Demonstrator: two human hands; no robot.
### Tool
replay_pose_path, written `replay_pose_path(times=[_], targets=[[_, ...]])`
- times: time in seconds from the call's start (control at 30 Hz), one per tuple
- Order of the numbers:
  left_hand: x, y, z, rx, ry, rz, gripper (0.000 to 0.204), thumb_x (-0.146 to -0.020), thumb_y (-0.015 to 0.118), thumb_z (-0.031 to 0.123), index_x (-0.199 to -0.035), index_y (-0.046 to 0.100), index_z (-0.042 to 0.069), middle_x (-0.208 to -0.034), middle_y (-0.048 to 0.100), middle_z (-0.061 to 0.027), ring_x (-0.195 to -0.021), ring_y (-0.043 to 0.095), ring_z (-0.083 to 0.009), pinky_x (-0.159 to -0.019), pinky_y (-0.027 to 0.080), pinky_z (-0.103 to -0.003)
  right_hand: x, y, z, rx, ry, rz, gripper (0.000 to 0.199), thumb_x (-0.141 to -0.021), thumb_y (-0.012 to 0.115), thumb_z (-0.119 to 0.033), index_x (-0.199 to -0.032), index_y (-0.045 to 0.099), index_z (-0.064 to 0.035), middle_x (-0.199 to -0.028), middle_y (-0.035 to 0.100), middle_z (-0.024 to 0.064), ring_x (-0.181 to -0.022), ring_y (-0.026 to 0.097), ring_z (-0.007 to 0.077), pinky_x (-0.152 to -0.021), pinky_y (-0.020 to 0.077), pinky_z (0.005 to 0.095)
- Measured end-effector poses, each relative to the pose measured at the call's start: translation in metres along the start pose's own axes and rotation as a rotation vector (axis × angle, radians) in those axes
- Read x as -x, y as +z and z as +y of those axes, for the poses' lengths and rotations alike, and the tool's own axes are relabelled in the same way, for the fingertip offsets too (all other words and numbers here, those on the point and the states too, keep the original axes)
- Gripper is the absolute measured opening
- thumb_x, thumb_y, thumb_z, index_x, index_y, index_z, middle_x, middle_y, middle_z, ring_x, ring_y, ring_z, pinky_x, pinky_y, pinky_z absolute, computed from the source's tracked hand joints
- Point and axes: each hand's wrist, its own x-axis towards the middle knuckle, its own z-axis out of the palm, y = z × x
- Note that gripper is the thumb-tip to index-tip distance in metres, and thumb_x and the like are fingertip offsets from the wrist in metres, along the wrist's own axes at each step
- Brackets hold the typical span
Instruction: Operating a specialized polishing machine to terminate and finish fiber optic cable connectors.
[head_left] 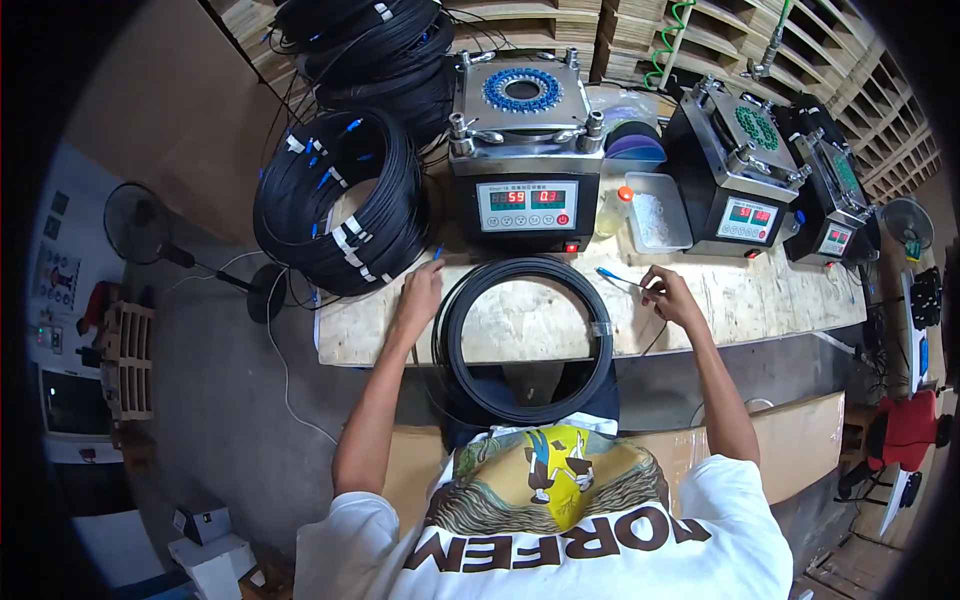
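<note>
A coil of black cable (pixel 456 350) leans against the table's front edge before me, its lower part by my lap and a piece of clear tape on its right side. My left hand (pixel 420 290) is at the coil's upper left, fingers closed on a cable end whose blue connector (pixel 438 254) sticks up past the fingertips. To the right of the coil, my right hand (pixel 670 297) pinches the other thin cable end. Its blue connector (pixel 606 272) points left, toward the coil, above the tabletop.
On the wooden table (pixel 730 310) stands a polishing machine (pixel 525 165) with a ring of blue connectors; similar machines (pixel 740 180) stand to the right. Stacked black cable coils (pixel 345 235) are at the left. A clear tray (pixel 657 212) and an orange-capped bottle (pixel 612 212) sit between machines.
</note>
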Motion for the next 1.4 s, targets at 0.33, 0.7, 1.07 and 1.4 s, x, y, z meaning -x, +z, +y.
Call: replay_pose_path(times=[0.33, 0.7, 1.07, 1.4], targets=[[0.008, 0.029, 0.088, -0.323, -0.099, -0.185, 0.101, -0.075, 0.077, 0.053, -0.141, 0.036, -0.012, -0.141, 0.043, -0.0260, -0.129, 0.048, -0.0401, -0.102, 0.046, -0.045, -0.025, 0.069, -0.014, 0.153, -0.326, 0.259, 0.011, -0.085, 0.065, -0.003, -0.094, 0.063, 0.0034, -0.074, 0.068, 0.0194, -0.070, 0.070, 0.0309, -0.064, 0.0521, 0.0388], [0.012, 0.022, 0.073, -0.285, -0.029, -0.207, 0.070, -0.084, 0.072, 0.016, -0.140, 0.038, -0.009, -0.140, 0.045, -0.0273, -0.117, 0.056, -0.0446, -0.096, 0.050, -0.048, 0.004, 0.127, -0.051, 0.431, -0.237, 0.439, 0.039, -0.074, 0.077, -0.016, -0.104, 0.058, 0.0006, -0.099, 0.066, 0.0220, -0.088, 0.063, 0.0422, -0.074, 0.0505, 0.0483], [0.016, 0.005, 0.058, -0.026, -0.125, -0.381, 0.073, -0.074, 0.072, 0.029, -0.129, 0.046, -0.010, -0.104, 0.066, -0.0305, -0.101, 0.066, -0.0433, -0.090, 0.052, -0.043, 0.004, 0.110, -0.043, 0.056, -0.322, 0.251, 0.040, -0.071, 0.073, -0.005, -0.107, 0.060, 0.0053, -0.081, 0.068, 0.0221, -0.073, 0.068, 0.0348, -0.068, 0.0518, 0.0398], [0.011, 0.008, 0.051, 0.135, -0.261, -0.536, 0.049, -0.070, 0.073, 0.027, -0.103, 0.061, -0.008, -0.090, 0.068, -0.0242, -0.087, 0.069, -0.0313, -0.079, 0.053, -0.039, 0.009, 0.112, -0.051, 0.142, -0.258, 0.187, 0.036, -0.072, 0.074, -0.007, -0.104, 0.062, 0.0049, -0.080, 0.069, 0.0230, -0.077, 0.069, 0.0362, -0.071, 0.0518, 0.0404]])
